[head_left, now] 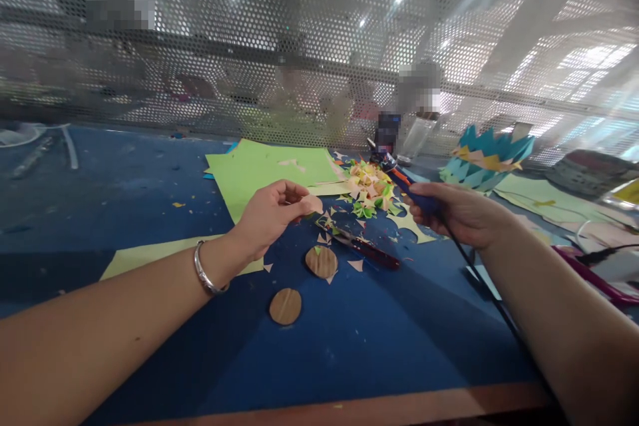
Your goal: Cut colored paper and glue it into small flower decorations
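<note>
My left hand (272, 216) pinches a small rounded piece of pale pink paper (313, 204) between thumb and fingers, above the table. Wrapped round the handle of a dark blue corded glue gun (424, 200) is my right hand (459, 213). The gun's front end points up and left, away from the paper piece. Below my hands lie two brown cardboard discs (285, 307), the farther one with a green scrap on it. Between my hands rests a pair of scissors (369, 249) with dark red handles. Pink triangular scraps (356, 265) are scattered around.
Green paper sheets (279, 166) lie beyond my left hand. A heap of cut scraps (369, 183) is near the glue gun. Farther right stand a zigzag-edged teal paper crown (486, 156) and a clear bottle (417, 136). A perforated metal screen (299, 26) borders the back.
</note>
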A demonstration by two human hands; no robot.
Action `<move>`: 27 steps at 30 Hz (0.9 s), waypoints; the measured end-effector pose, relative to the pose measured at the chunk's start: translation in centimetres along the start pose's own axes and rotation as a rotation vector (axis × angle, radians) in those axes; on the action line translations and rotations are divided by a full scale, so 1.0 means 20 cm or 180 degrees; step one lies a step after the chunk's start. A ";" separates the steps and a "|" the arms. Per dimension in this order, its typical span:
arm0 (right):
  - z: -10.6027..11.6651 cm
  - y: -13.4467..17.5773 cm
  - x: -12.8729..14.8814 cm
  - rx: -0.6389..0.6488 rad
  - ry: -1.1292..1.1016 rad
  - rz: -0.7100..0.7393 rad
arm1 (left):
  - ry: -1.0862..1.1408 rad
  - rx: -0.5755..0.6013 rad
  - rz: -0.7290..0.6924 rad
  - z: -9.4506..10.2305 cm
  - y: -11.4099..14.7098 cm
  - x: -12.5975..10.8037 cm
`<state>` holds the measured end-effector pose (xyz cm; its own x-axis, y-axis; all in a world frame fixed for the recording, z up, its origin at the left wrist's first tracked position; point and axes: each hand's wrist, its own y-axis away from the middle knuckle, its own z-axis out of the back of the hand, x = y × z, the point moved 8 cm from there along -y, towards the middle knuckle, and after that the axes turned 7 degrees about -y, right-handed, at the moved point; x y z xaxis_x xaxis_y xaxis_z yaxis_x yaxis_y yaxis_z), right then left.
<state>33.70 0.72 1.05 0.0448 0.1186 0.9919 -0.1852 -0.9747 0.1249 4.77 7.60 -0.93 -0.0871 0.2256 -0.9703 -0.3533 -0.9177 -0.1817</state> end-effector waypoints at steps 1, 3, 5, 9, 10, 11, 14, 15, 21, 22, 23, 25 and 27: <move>0.01 0.00 0.00 -0.0081 -0.0131 -0.0128 | 0.0021 -0.0012 0.0000 0.00 0.00 0.00; 0.00 0.00 0.01 -0.0083 -0.0436 -0.0333 | 0.0049 -0.0032 0.0005 0.00 0.00 0.00; -0.05 0.01 0.05 0.0213 -0.0631 -0.0340 | 0.0038 -0.0033 -0.0006 0.00 0.00 -0.01; -0.20 0.05 0.11 0.0751 -0.0827 -0.0211 | 0.0024 -0.0059 -0.0036 0.00 0.01 -0.02; -0.24 0.06 0.09 0.0895 -0.0783 -0.0278 | 0.0024 -0.0069 -0.0025 0.01 0.01 -0.02; -0.28 0.06 0.07 0.0987 -0.0774 -0.0267 | 0.0025 -0.0084 -0.0008 0.01 0.01 -0.02; -0.34 0.07 0.01 0.1141 -0.0617 -0.0196 | 0.0011 -0.0110 0.0037 0.01 0.01 -0.03; -0.35 0.06 0.00 0.1126 -0.0607 -0.0071 | -0.0008 -0.0115 0.0046 0.01 0.01 -0.03; -0.39 0.07 -0.06 0.0966 0.0079 0.0191 | -0.0054 -0.0039 0.0143 0.00 0.01 -0.01; -0.39 0.08 -0.06 0.0900 0.0225 0.0213 | -0.0059 -0.0028 0.0153 0.00 0.01 -0.01; -0.38 0.08 -0.07 0.0819 0.0352 0.0249 | -0.0075 -0.0021 0.0154 -0.01 0.01 -0.01; -0.37 0.07 -0.07 0.0661 0.0546 0.0379 | -0.0116 -0.0013 0.0148 -0.01 0.01 -0.01; -0.37 0.07 -0.06 0.0599 0.0742 0.0593 | -0.0161 -0.0045 0.0134 0.00 0.01 -0.01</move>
<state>26.19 0.65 0.24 -0.2021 -0.0457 0.9783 0.0159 -0.9989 -0.0433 4.77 7.30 -0.72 -0.1488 0.2026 -0.9679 -0.3353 -0.9312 -0.1433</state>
